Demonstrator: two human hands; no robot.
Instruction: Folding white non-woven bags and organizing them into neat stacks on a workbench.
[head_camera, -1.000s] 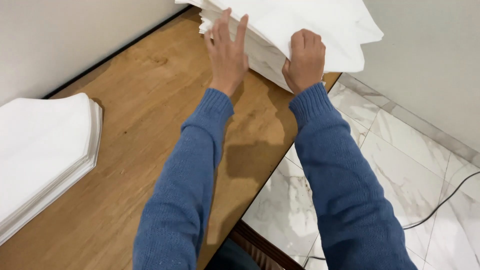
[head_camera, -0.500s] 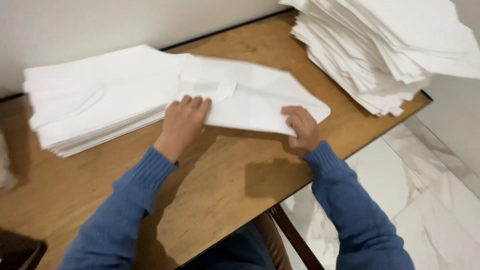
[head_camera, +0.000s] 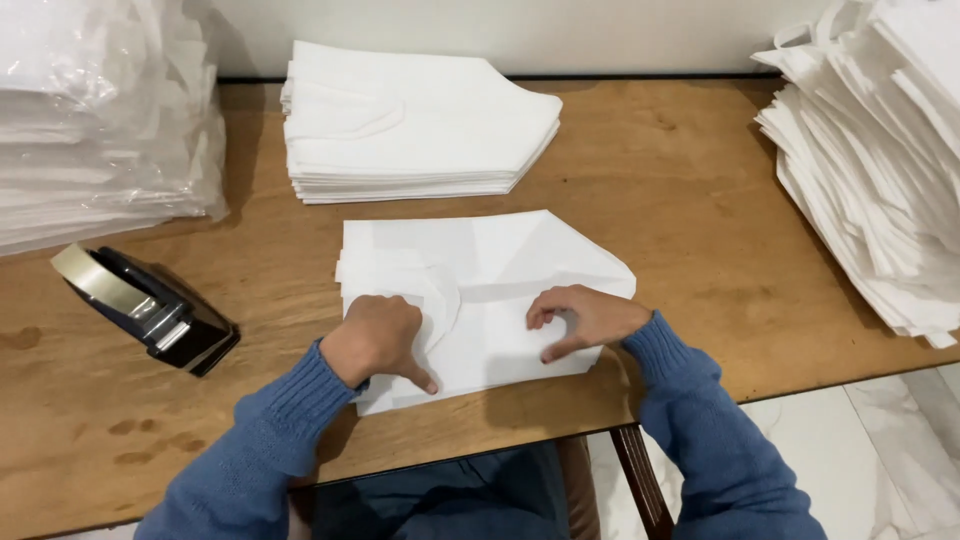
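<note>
A flat white folded fabric piece lies on the wooden table right in front of me. My left hand presses on its near left part with fingers curled and thumb out. My right hand rests knuckles-down on its near right part. Neither hand is gripping anything; both only press on the sheet. Both arms wear blue knit sleeves.
A neat stack of the same white pieces sits behind it. A tall, loose pile of white pieces fills the right end of the table. Plastic-wrapped white bundles stand at the left, with a black tape dispenser beside them.
The view swung left from the right-hand pile. One white piece has been carried from that pile and laid flat in front of me; both hands now press on it.
</note>
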